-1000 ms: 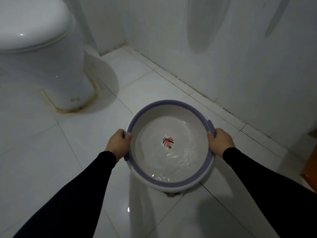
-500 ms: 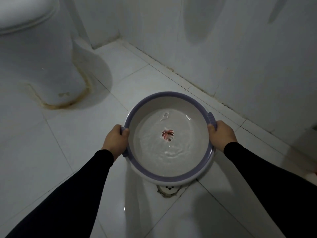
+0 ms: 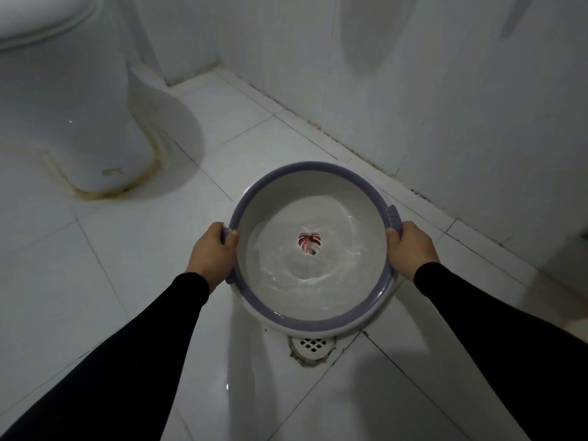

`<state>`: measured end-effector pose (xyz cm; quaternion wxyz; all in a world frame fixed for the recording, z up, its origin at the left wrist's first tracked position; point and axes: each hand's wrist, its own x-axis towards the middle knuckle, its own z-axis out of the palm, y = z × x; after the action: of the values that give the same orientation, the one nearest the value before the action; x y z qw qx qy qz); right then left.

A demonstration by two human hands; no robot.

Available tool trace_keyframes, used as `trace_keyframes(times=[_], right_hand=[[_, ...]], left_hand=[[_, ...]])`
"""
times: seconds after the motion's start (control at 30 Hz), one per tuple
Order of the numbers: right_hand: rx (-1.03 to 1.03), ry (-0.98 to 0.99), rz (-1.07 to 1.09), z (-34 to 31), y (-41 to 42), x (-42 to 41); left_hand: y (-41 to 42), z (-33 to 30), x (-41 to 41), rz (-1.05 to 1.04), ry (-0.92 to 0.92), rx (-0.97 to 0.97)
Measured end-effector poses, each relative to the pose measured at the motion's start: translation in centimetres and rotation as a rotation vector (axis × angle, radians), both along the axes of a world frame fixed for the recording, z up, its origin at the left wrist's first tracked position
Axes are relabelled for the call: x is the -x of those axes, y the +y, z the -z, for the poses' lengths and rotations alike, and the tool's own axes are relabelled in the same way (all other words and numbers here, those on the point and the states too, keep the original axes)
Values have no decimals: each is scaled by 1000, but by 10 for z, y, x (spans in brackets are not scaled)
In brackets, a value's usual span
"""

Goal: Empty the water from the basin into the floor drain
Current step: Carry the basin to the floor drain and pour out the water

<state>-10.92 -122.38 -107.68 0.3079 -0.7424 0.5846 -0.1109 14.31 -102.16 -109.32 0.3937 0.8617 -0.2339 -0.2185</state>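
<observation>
The round white plastic basin with a purple rim [image 3: 313, 323] overhangs the far half of the white perforated floor drain [image 3: 311, 345], the white tiled wall [image 3: 461, 122] closes the right, the white ceramic toilet base [image 3: 79, 128] stands well left, and bare floor tiles [image 3: 127, 249] lie between.

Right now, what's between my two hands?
In the head view, only the basin with its water: left hand and right hand grip its opposite handles.

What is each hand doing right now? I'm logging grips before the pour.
Left hand: closed on the basin by its left rim handle.
Right hand: closed on the basin's right rim handle.
</observation>
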Motion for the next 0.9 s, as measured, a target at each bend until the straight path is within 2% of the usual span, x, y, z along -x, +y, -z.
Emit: trace_keyframes(times=[0.9], right_hand=[[0, -16, -9, -3, 4, 1]], left_hand=[[2, -11, 4, 6, -27, 18]])
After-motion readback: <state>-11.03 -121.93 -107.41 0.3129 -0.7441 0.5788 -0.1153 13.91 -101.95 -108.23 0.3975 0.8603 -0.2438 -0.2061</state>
